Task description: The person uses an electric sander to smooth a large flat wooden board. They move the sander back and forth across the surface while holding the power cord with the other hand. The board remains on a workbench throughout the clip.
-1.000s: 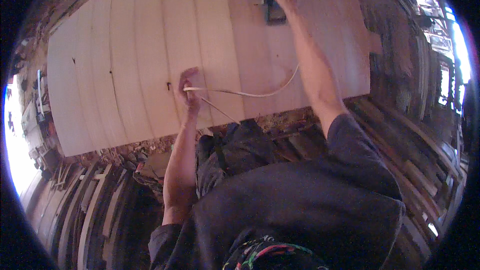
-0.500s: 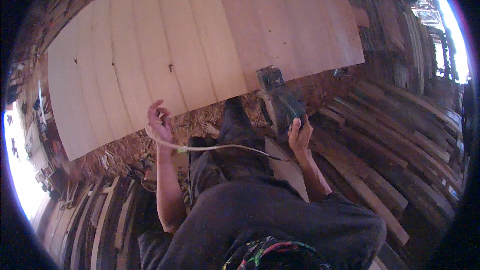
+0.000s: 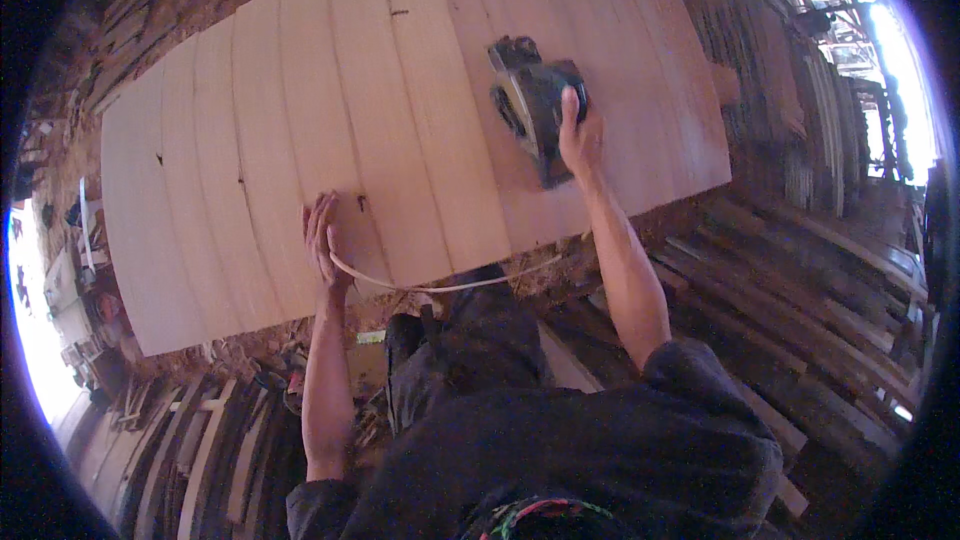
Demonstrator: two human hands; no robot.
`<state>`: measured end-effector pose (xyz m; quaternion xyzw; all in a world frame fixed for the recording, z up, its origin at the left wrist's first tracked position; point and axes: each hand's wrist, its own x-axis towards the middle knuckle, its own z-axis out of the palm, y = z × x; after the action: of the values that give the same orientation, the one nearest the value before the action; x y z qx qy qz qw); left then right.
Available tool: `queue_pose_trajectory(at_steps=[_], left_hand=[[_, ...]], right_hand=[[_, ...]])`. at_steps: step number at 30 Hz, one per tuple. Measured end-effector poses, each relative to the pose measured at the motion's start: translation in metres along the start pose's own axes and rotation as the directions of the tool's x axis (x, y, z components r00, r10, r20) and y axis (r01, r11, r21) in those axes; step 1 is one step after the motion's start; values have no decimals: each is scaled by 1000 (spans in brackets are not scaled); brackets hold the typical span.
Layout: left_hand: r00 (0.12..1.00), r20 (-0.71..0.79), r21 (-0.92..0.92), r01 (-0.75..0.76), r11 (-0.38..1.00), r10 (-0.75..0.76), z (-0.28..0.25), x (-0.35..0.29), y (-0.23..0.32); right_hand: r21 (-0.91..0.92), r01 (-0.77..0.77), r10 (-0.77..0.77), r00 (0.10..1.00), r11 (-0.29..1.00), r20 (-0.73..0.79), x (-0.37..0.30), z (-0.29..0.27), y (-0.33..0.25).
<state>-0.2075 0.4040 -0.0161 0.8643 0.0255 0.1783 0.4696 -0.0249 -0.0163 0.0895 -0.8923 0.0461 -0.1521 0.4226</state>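
A wide wooden panel [image 3: 300, 130] of joined boards lies in front of me, paler on its left part and pinkish on its right. My right hand [image 3: 580, 135] grips a dark handheld power tool [image 3: 535, 105], which is over the right part of the panel. Whether it is a sander or a planer I cannot tell. At the panel's near edge, left of the middle, my left hand [image 3: 325, 240] has its fingers loosely bent around a pale power cord [image 3: 440, 289]. The cord sags from that hand toward my right side, in front of my legs.
Rows of long timber [image 3: 780, 290] lie on the floor to my right. More boards [image 3: 190, 450] are stacked at the lower left. Shavings [image 3: 240, 345] cover the ground below the panel's near edge. Upright planks [image 3: 825, 130] stand at the far right.
My right hand has carried the power tool up and forward, from beyond the near edge to over the panel. The left hand has shifted slightly, and the cord now sags in a wider curve.
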Motion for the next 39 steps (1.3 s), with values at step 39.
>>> queue_pose_trajectory(at_steps=[39], left_hand=[[978,-96,-248,156,956,-185,16,-9,-17]], right_hand=[[-19,-439,435,883,898,179,-319,-140,-2]])
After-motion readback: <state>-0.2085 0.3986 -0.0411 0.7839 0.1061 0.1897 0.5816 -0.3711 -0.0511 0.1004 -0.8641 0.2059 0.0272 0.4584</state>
